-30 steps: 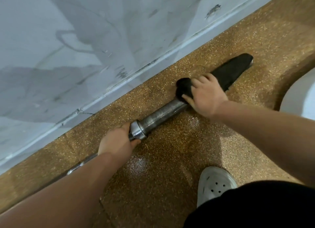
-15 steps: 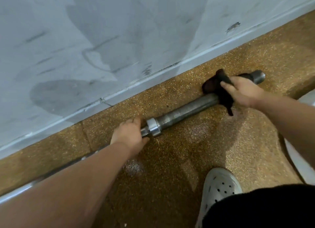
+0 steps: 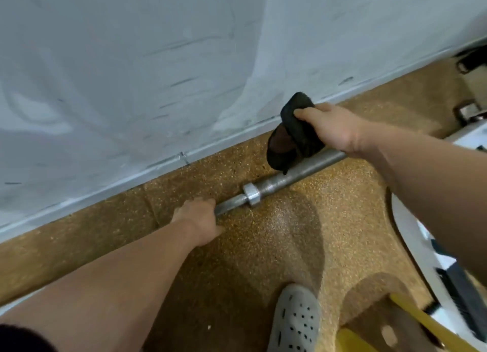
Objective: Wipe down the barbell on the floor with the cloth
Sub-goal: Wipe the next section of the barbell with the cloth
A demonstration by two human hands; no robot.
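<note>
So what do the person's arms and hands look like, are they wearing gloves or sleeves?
No gloves. The left hand and the right hand are both bare, with no rings, watch or bands showing. Both forearms are bare as well. Only a dark bit of sleeve shows high on the left arm.

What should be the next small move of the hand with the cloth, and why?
Probably slide the right hand with the black cloth down along the sleeve toward the collar. The cloth is bunched near the far part of the barbell's sleeve, the stretch toward the collar lies bare, and the left hand grips the thin shaft beside the collar, steadying it.
</note>
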